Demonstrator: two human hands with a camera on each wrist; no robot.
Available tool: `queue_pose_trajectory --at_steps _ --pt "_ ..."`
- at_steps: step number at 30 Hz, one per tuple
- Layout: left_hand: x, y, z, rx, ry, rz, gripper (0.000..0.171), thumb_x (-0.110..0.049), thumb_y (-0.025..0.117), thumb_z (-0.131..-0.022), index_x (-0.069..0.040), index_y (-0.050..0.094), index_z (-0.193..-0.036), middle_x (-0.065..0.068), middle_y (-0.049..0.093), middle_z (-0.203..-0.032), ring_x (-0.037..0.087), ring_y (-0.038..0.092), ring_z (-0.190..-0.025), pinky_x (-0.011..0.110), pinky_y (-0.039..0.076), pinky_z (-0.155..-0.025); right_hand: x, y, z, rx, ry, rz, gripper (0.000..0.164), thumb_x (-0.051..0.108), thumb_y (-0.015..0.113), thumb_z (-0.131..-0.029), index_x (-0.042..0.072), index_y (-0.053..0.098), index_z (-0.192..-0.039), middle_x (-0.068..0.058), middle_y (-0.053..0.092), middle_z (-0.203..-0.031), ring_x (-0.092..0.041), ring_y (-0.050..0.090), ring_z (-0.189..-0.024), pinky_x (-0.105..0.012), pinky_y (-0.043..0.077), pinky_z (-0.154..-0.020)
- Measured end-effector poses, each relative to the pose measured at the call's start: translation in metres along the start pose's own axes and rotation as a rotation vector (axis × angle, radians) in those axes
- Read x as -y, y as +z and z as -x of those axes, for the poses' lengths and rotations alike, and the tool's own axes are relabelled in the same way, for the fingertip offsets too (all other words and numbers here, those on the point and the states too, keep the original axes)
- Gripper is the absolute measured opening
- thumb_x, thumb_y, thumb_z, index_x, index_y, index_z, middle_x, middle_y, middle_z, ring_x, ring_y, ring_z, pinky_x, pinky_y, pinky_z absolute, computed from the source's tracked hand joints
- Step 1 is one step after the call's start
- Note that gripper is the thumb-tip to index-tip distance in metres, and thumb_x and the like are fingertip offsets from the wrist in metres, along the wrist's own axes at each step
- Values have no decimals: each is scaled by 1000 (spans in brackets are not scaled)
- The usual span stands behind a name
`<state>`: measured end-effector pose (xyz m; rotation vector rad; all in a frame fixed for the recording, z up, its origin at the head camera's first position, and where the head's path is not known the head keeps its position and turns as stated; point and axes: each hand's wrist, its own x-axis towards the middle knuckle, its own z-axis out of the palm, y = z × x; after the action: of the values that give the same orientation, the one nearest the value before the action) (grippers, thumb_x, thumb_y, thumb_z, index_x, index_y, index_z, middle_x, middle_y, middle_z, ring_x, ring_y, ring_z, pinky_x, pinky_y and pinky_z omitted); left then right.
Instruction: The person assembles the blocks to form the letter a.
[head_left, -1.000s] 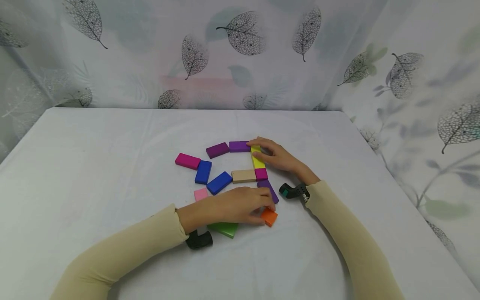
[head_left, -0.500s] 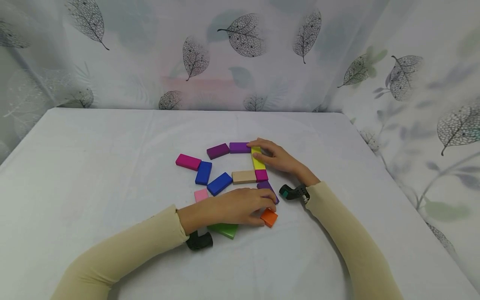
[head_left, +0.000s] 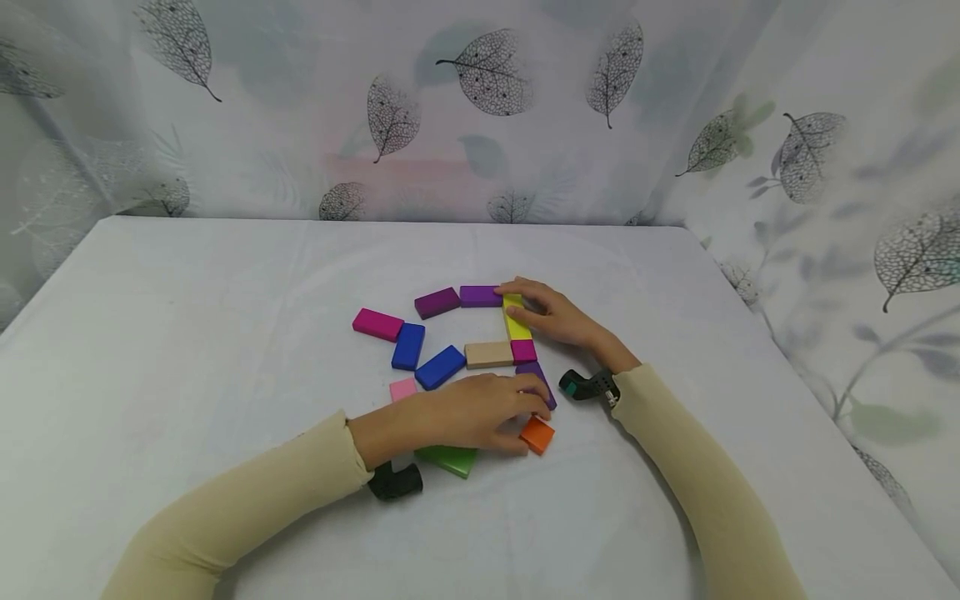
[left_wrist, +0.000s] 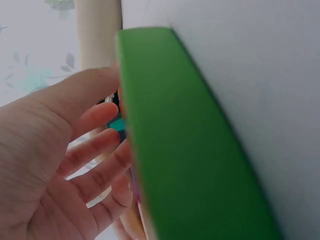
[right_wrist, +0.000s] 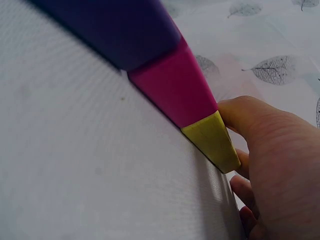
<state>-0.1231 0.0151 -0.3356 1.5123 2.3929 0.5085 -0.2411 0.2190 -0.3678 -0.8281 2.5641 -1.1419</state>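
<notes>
Several coloured wooden blocks form a winding row on the white table. My left hand [head_left: 476, 410] hovers low over the near part, fingers loosely bent. Its thumb and forefinger tips are right beside the orange block [head_left: 537, 435]. Under that hand lies a green block [head_left: 450, 460], large in the left wrist view [left_wrist: 175, 130]; the pink block [head_left: 402, 389] is partly covered. My right hand [head_left: 557, 312] pinches the yellow block [head_left: 518, 325], its thumb across the side and its forefinger at the far end by a purple block [head_left: 480, 296]. A magenta block [right_wrist: 175, 85] adjoins the yellow one.
Two blue blocks [head_left: 440, 367], a tan block [head_left: 489, 355], a dark purple block [head_left: 437, 302] and a long magenta block [head_left: 378, 324] lie around the hands. Another purple block [head_left: 543, 388] sits between magenta and orange. Patterned cloth [head_left: 480, 108] stands behind the table.
My left hand has drawn back very slightly to the left from the orange block. The right hand stays in place at the yellow block.
</notes>
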Motion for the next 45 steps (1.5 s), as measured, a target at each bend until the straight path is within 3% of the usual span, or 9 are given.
queue_pose_trajectory --at_steps 2,6,15,21,25,35,45 --pt "2 -1 2 -13 2 4 38 -32 69 -91 -16 64 -125 0 53 -134 11 58 -110 19 46 -92 -12 2 -4 -6 -6 2 43 19 55 -100 11 50 -142 -9 39 -153 -28 15 -149 -56 9 -118" --pt "8 -3 8 -65 16 34 34 -32 68 -92 -15 65 -122 1 54 -131 8 61 -97 14 47 -83 -13 2 -4 -9 5 8 42 22 55 -100 15 51 -142 -7 38 -154 -26 14 -149 -57 9 -117" --pt "19 -14 24 -131 -1 58 28 -26 66 -93 -12 66 -118 0 58 -122 12 64 -93 19 49 -82 -10 2 -3 -6 14 17 43 21 56 -100 16 51 -142 -8 38 -154 -27 15 -149 -57 11 -117" --pt "28 -18 35 -183 -33 2 26 -26 66 -93 -14 68 -116 -1 61 -120 12 63 -100 31 49 -90 -13 3 -3 -5 19 18 43 23 55 -100 16 51 -142 -7 38 -154 -26 14 -149 -56 11 -117" --pt "34 -20 46 -219 -64 16 24 -24 66 -93 -14 68 -114 -1 62 -118 15 59 -109 36 48 -94 -15 2 -4 1 20 27 44 25 55 -100 17 50 -143 -7 37 -154 -26 14 -150 -56 11 -117" --pt "51 -31 69 -303 -98 49 26 -21 69 -91 -11 68 -115 2 61 -120 20 56 -114 39 49 -96 -15 1 -5 -2 14 33 43 23 55 -100 16 50 -143 -7 37 -154 -25 15 -149 -52 12 -118" --pt "68 -40 89 -344 -215 118 31 -18 69 -91 -9 66 -120 4 60 -122 22 53 -119 42 48 -99 -16 2 -5 -2 31 40 44 25 56 -100 16 50 -142 -7 37 -154 -24 15 -150 -53 13 -118"
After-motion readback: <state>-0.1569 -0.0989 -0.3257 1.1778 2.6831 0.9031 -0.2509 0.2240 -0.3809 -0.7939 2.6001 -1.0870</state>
